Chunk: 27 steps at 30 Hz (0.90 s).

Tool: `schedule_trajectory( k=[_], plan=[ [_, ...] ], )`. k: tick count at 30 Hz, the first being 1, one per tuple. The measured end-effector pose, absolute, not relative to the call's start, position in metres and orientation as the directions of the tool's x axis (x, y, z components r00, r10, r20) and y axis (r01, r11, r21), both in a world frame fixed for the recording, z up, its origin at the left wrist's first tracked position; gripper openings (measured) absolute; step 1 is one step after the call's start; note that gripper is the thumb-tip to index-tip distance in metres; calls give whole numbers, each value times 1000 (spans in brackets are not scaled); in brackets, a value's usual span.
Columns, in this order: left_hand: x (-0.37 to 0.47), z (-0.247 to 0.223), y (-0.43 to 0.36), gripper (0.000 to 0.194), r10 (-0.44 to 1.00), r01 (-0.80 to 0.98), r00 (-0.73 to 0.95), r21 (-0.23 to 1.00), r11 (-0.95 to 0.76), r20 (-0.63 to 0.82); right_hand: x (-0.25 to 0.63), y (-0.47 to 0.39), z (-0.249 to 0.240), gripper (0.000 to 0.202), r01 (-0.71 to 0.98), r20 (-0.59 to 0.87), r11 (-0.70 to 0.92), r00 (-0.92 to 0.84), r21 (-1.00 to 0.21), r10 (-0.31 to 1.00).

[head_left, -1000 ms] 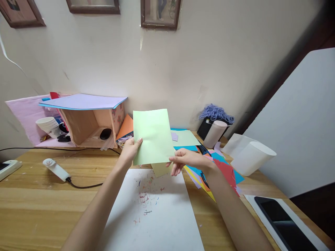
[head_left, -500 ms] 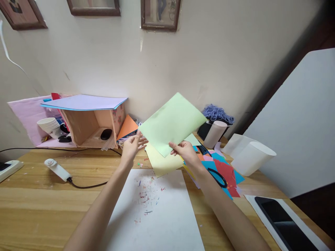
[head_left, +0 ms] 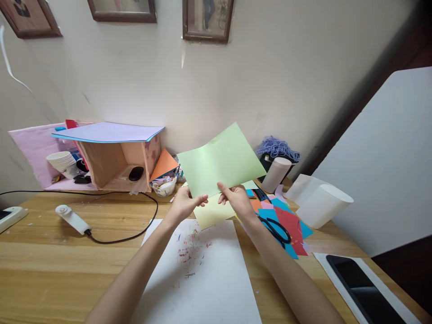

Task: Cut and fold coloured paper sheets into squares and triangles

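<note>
A pale green sheet of paper (head_left: 219,157) is held up above the desk, slightly bent along its left part. My right hand (head_left: 234,198) pinches its lower edge, thumb in front and fingers behind. At the lower left corner my left hand (head_left: 187,202) also grips the sheet, its thumb lying across the front. Below the hands lies a pale yellow sheet (head_left: 214,213), partly covered. Nearer to me is a large white sheet (head_left: 216,274) with coloured crayon-like marks.
Scissors (head_left: 286,238) with black handles rest on coloured paper scraps (head_left: 292,225) at right. A phone (head_left: 364,283) lies at lower right, near a curled white sheet (head_left: 324,207). Behind left stands a box (head_left: 111,162); a corded white device (head_left: 72,219) lies before it.
My left hand has moved right and down from the sheet's left corner and now grips its lower edge. The green sheet has turned clockwise a little and bent.
</note>
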<state>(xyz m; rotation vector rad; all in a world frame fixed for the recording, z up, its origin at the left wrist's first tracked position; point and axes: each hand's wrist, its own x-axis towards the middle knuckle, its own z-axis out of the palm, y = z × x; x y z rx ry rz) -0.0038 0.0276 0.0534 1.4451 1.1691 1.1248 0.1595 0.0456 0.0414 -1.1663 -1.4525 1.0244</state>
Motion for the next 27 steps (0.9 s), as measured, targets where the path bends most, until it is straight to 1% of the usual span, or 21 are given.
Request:
schedule_trajectory(
  k=[4, 8, 11, 13, 15, 17, 18, 20, 23, 25, 27],
  plan=[
    [-7, 59, 27, 19, 987, 169, 139, 980, -108, 85, 182, 58, 48, 42, 111, 155, 157, -25, -981, 988],
    [-14, 56, 30, 20, 976, 168, 182, 974, -149, 118, 205, 66, 54, 40, 76, 183, 180, 45, -981, 982],
    [-18, 53, 33, 22, 977, 172, 177, 974, -146, 116, 220, 69, 58, 40, 56, 212, 207, 111, -977, 971],
    [-20, 53, 34, 24, 982, 171, 159, 977, -131, 104, 226, 69, 60, 39, -10, 251, 257, 175, -966, 952],
    [-20, 53, 34, 26, 986, 170, 130, 977, -126, 105, 226, 69, 61, 39, -82, 264, 284, 196, -955, 944],
    [-20, 54, 33, 28, 989, 167, 93, 978, -128, 113, 220, 66, 62, 38, -106, 252, 267, 140, -958, 958],
    [-19, 54, 32, 29, 990, 165, 80, 978, -129, 117, 215, 64, 63, 37, -90, 241, 247, 78, -965, 967],
    [-18, 54, 31, 30, 990, 164, 71, 977, -135, 125, 201, 57, 62, 33, -21, 215, 214, -85, -977, 973],
    [-13, 55, 28, 29, 986, 155, 92, 976, -153, 140, 176, 46, 59, 27, 73, 169, 204, -333, -976, 928],
    [-9, 56, 25, 28, 985, 155, 98, 976, -154, 139, 163, 39, 55, 26, 78, 162, 207, -388, -975, 908],
    [-6, 58, 23, 29, 986, 166, 103, 975, -149, 133, 156, 35, 52, 26, 81, 156, 201, -380, -976, 912]
  ],
)
